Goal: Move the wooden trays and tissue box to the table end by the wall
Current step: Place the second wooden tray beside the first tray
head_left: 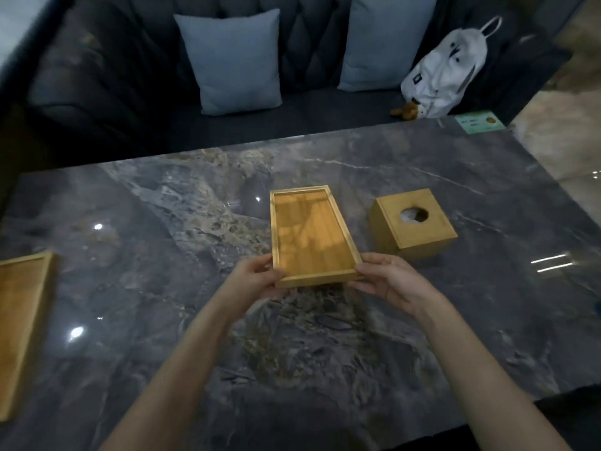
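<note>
A shallow rectangular wooden tray is at the middle of the dark marble table, its long side pointing away from me. My left hand grips its near left corner and my right hand grips its near right corner. Whether the tray rests on the table or is lifted I cannot tell. A square wooden tissue box with a round hole in its top stands just to the right of the tray. A second wooden tray lies at the table's left edge, partly cut off by the frame.
A dark sofa with two pale blue cushions runs along the far side of the table. A white backpack and a small brown toy sit on it at the right. A green card lies at the table's far right corner.
</note>
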`<state>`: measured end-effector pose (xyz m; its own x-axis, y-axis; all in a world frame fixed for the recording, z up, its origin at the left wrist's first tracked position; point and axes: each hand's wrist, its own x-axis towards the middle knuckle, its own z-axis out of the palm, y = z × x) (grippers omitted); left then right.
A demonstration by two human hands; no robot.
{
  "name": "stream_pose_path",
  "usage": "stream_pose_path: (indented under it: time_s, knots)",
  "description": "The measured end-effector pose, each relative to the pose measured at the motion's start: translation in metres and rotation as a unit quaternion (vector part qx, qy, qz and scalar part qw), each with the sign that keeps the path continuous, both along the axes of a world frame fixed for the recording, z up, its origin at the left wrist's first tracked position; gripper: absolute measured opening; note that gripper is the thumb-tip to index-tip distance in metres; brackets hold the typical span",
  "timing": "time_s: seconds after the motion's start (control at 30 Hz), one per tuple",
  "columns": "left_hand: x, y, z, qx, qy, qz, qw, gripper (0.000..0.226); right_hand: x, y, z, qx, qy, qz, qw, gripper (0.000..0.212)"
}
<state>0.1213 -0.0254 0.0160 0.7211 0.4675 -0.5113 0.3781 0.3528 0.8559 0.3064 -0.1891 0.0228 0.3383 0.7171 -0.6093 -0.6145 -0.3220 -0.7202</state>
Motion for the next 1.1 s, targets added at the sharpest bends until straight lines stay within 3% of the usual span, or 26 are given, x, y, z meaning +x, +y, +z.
stream_pose_path:
  time_s: [0.23,0.37,0.6,0.67,0.77,1.1]
  knots:
    - [-0.072,0.026,0.016,0.023,-0.038,0.076,0.996,0.036,-0.057,0.042,0.01,0.019,-0.025,0.054,0.998,0.03]
    - [-0.123,0.041,0.023,0.061,-0.016,0.118,0.991,0.058,-0.101,0.072,0.005,0.03,-0.026,0.067,0.997,0.035]
    - [-0.209,0.064,0.019,0.113,0.021,0.147,0.982,0.061,-0.186,0.118,-0.015,0.023,-0.016,0.082,0.996,0.031]
    - [-0.232,0.069,0.015,0.12,0.03,0.147,0.981,0.062,-0.208,0.127,-0.025,0.02,-0.017,0.095,0.995,0.038]
    - [-0.262,0.077,0.01,0.108,0.043,0.154,0.981,0.065,-0.237,0.138,-0.038,0.005,-0.013,0.104,0.994,0.045]
    - [-0.328,0.088,-0.017,0.057,0.077,0.162,0.982,0.054,-0.302,0.159,-0.056,-0.021,-0.009,0.105,0.994,0.039]
